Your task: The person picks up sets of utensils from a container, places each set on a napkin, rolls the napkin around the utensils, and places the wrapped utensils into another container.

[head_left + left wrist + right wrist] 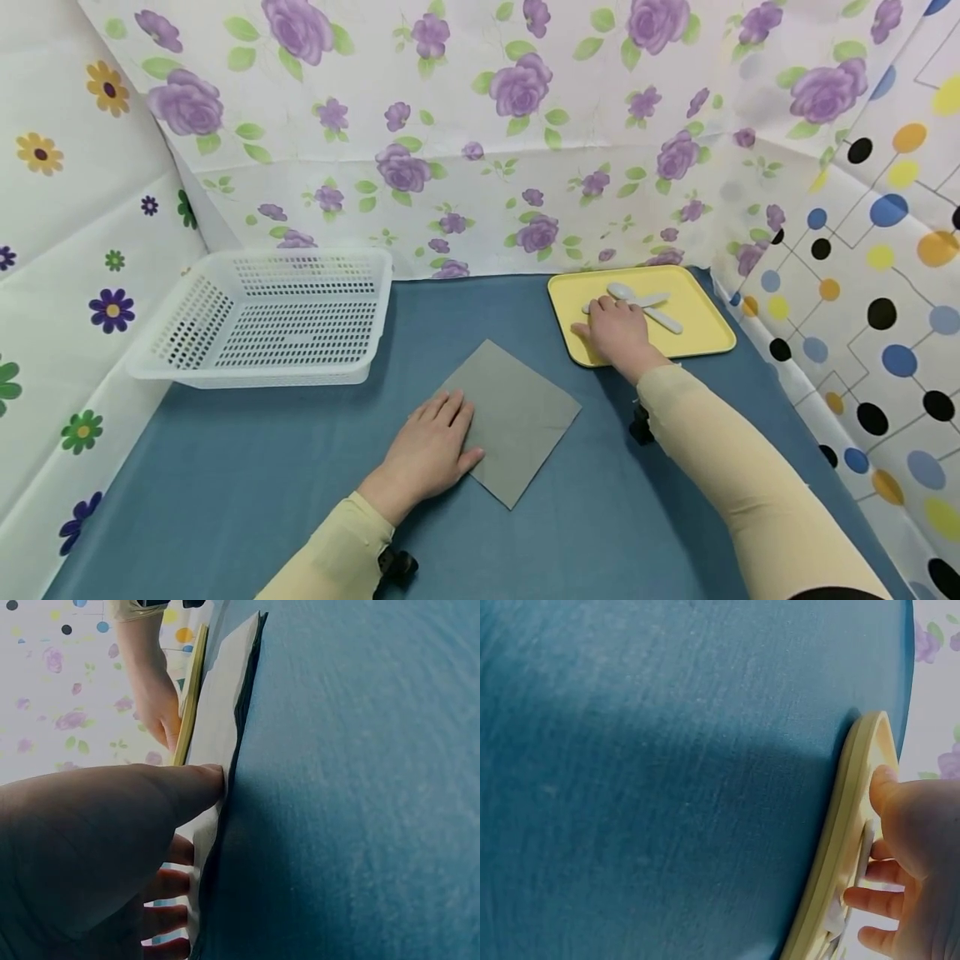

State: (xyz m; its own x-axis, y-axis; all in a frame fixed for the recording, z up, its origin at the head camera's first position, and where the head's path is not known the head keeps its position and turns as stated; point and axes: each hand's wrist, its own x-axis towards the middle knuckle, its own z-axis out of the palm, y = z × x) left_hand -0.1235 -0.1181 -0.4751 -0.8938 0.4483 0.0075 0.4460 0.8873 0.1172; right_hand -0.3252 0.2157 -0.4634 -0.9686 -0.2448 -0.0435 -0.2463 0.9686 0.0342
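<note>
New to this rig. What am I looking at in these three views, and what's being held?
There's no robot grip here, just a person's bare left hand and right hand. The wide picture comes from a camera on the head, looking forward and down. The two close, sideways-looking ones come from a camera on each wrist.

On the blue tablecloth sit a white perforated basket at left, a gray square napkin in the middle and a yellow tray at right, with a spoon and a second utensil crossed on it.

The left hand rests on the napkin, fingers extended. The right hand is over the tray, fingers at the utensils; I can't see a firm hold.
</note>
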